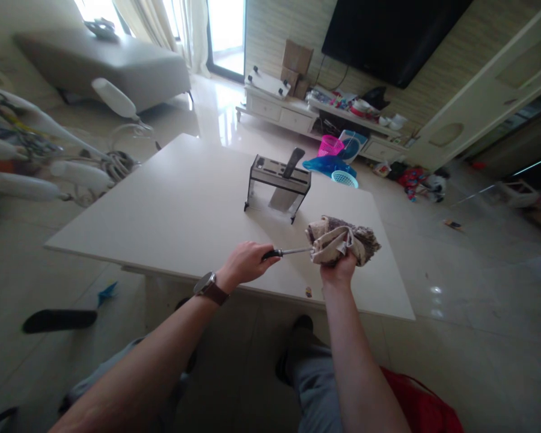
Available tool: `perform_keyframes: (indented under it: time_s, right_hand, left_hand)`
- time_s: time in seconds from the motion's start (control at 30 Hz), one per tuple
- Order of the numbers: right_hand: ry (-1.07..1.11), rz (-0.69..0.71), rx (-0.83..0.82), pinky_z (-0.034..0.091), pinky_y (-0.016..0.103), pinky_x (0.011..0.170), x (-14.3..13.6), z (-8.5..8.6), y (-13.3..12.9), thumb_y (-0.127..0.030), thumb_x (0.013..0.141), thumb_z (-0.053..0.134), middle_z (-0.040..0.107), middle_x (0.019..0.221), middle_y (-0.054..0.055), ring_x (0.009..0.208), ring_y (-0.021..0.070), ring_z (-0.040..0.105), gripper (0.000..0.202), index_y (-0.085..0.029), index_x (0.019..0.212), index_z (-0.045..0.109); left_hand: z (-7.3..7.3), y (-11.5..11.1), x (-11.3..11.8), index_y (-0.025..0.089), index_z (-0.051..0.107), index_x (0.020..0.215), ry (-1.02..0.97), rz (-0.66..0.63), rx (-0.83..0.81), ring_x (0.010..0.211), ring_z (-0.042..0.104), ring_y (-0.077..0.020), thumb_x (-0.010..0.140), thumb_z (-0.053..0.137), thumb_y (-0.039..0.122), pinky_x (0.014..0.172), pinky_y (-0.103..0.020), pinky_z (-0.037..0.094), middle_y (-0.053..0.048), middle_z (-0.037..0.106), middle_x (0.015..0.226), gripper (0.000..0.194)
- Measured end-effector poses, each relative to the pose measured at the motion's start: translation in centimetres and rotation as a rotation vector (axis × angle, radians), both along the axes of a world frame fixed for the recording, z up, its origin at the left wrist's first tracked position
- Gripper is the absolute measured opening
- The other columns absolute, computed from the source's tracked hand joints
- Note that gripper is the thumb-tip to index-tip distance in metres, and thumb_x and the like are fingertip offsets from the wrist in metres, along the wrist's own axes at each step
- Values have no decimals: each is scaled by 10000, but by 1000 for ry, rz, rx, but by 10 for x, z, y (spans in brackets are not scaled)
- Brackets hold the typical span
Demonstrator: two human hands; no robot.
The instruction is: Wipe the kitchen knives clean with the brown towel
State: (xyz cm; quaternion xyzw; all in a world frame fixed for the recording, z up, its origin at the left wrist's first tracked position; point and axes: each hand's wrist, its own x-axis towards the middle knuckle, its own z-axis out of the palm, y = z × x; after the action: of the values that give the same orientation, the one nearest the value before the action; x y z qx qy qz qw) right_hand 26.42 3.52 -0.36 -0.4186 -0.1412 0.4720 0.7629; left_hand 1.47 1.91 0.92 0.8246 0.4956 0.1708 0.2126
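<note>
My left hand, with a watch on its wrist, is closed round the black handle of a slim metal tool. Whether this is a narrow knife or a sharpening steel I cannot tell, because its far end is hidden at the cloth. In my right hand is a bunched beige and brown cloth, wrapped about the tool's tip. Both hands are above the near edge of the white table. Beyond them stands a knife block with clear sides and dark edges, a single black-handled knife upright in it.
A small sticker lies near the table's front edge. White padded bars with cables reach toward the table's left side. Past the far edge are a pink basket, a light blue basket and a low cabinet.
</note>
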Motion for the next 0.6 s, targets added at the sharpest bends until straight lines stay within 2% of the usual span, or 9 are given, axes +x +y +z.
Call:
perform_keyframes:
  time_s: [0.27, 0.37, 0.53, 0.6]
  right_hand:
    - [-22, -44, 35, 611, 442, 902, -2, 7, 1, -434, 818, 657, 790, 1000, 20, 958, 222, 751, 322, -227, 1055, 727]
    - [9, 6, 0, 609, 428, 914, -9, 11, -2, -411, 832, 656, 791, 991, 10, 936, 203, 749, 289, -229, 1044, 731]
    - [35, 193, 16, 605, 442, 917, -17, 16, -5, -462, 854, 600, 790, 1043, 35, 975, 222, 745, 329, -225, 1032, 742]
    - [39, 198, 14, 600, 448, 925, -17, 16, -5, -483, 845, 593, 788, 1054, 38, 1016, 230, 738, 342, -235, 1026, 744]
  left_hand:
    - [0, -3, 0, 246, 740, 935, 63, 38, 16, 755, 692, -260, 994, 487, 529, 623, -323, 337, -93, 755, 820, 384]
    - [-3, -4, 3, 250, 731, 980, 71, 64, 45, 760, 696, -254, 995, 505, 515, 633, -317, 343, -88, 767, 859, 349]
    - [-6, -4, 5, 259, 702, 994, 12, 72, 88, 844, 697, -231, 972, 590, 437, 656, -307, 355, -53, 771, 948, 212]
    - [-5, -3, 6, 257, 692, 969, -15, 83, 97, 852, 687, -220, 957, 621, 417, 657, -304, 353, -43, 763, 969, 175]
